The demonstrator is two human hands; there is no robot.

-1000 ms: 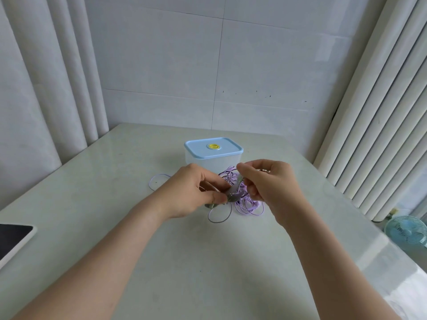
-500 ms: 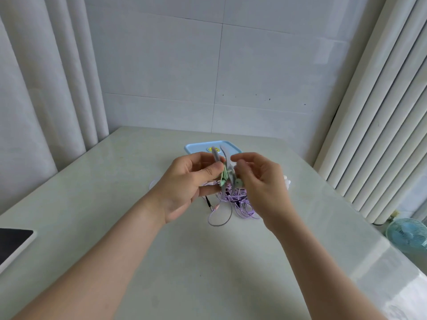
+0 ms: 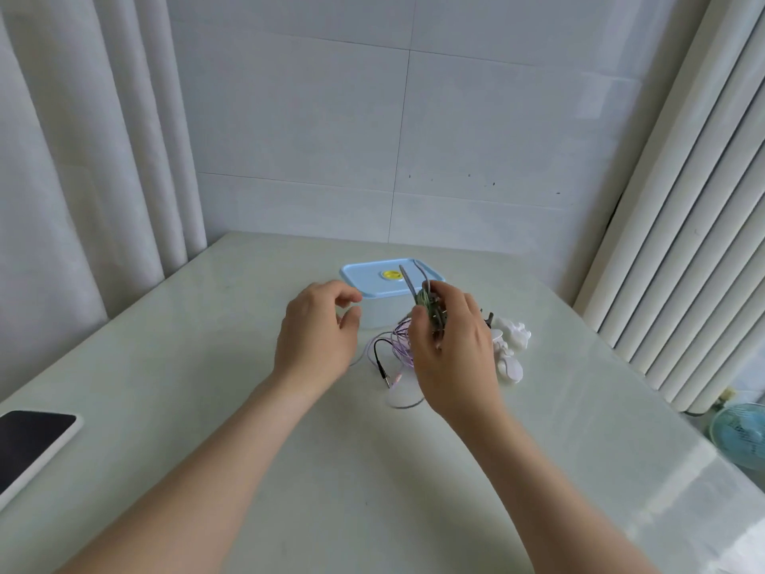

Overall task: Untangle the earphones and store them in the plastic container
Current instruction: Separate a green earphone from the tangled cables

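Head view, greenish earphones (image 3: 429, 305) bunched (right hand (image 3: 455, 362))

no writing, number or brand can be read anywhere in view. the blue lid (image 3: 364, 279) of the plastic container (image 3: 381, 314) carries a small round yellow mark (image 3: 392, 275), too small and blurred to make out any letters. the phone (image 3: 33, 441) at the left edge of the desk (image 3: 372, 470) shows only a dark screen.
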